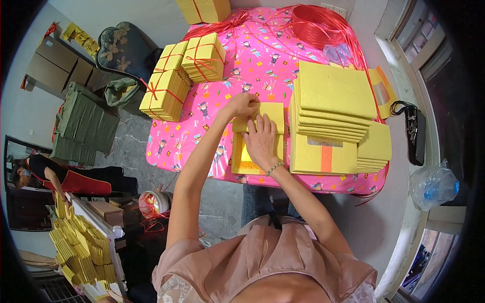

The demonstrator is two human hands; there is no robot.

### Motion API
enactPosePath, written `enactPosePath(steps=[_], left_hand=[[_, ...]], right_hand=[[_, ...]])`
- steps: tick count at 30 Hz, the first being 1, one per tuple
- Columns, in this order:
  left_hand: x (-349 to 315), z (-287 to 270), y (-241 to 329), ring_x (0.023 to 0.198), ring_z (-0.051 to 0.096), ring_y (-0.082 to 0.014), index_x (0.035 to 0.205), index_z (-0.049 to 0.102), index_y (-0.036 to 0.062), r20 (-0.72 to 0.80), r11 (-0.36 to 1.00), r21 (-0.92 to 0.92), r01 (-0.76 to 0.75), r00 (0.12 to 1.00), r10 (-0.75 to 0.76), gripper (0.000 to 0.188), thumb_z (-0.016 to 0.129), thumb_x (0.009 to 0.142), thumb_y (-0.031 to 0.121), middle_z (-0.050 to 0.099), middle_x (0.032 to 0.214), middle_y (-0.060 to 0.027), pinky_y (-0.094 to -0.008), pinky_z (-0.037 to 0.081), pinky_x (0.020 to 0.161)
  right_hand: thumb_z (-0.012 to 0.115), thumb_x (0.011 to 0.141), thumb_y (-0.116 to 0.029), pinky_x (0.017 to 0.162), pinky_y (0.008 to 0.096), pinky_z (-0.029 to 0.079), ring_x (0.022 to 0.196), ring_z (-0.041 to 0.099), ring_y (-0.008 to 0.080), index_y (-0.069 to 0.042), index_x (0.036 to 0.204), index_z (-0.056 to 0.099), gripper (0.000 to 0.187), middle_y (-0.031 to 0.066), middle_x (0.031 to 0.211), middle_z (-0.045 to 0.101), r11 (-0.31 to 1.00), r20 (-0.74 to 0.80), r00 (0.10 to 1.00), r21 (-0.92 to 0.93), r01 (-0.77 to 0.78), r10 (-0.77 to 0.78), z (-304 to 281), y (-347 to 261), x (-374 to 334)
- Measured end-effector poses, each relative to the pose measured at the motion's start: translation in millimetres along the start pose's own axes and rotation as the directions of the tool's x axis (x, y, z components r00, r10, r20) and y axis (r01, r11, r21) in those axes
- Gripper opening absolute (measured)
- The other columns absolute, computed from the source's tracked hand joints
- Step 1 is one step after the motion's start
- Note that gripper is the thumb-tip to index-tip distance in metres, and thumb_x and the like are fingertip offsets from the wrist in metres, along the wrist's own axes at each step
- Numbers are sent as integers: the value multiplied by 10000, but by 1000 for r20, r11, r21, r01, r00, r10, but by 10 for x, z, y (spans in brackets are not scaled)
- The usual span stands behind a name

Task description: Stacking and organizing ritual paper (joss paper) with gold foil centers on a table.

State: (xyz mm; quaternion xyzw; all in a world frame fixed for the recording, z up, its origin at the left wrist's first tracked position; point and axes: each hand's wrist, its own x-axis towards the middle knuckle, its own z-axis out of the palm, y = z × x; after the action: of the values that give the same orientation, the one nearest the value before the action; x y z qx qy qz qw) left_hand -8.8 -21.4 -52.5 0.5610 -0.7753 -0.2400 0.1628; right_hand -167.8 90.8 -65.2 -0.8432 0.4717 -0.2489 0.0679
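In front of me on the table lies a yellow paper bundle (273, 110), its far part folded over. Its near part shows a gold patch and an orange patch. My left hand (244, 104) is at the far left edge of the paper, fingers curled in and closed on it. Lying flat across the fold is my right hand (262, 141), fingers spread, a beaded bracelet on its wrist. Just to the right, a tall stack of yellow paper (336, 91) rests on lower piles, one with an orange strip (327, 158).
Bundles tied with red string (164, 93) stand at the table's left. A coil of red string (316, 26) lies far right on the pink patterned tablecloth (222, 146). At left, a person (48, 171) works beside more yellow stacks (83, 247). A plastic bottle (434, 187) is at right.
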Motion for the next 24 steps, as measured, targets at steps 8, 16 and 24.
enactPosePath(steps=[8, 16, 24], left_hand=[[-35, 29, 155, 876, 679, -365, 1046, 698, 63, -17, 994, 108, 9, 1000, -7, 398, 704, 790, 367, 709, 935, -185, -452, 543, 780], [-86, 189, 210, 942, 661, -375, 1069, 681, 60, -102, 988, 99, 119, 989, -109, 362, 704, 800, 301, 693, 984, -198, -470, 530, 824], [-208, 349, 169, 917, 648, -394, 1132, 645, 15, -194, 995, -29, 96, 976, -100, 355, 682, 854, 233, 673, 1007, -229, -449, 515, 804]], right_hand=[[642, 884, -287, 1076, 523, 271, 1305, 377, 403, 12, 1187, 555, 435, 235, 1283, 489, 1000, -22, 1000, -15, 14, -15, 10, 19, 6], [602, 911, -337, 1104, 536, 243, 1336, 352, 407, 48, 1192, 547, 480, 259, 1314, 473, 998, -14, 998, -21, 62, -63, -16, 64, -40], [606, 898, -389, 1158, 563, 151, 1403, 269, 415, 82, 1249, 498, 597, 309, 1432, 377, 995, 104, 990, 29, 91, -94, -60, 97, -101]])
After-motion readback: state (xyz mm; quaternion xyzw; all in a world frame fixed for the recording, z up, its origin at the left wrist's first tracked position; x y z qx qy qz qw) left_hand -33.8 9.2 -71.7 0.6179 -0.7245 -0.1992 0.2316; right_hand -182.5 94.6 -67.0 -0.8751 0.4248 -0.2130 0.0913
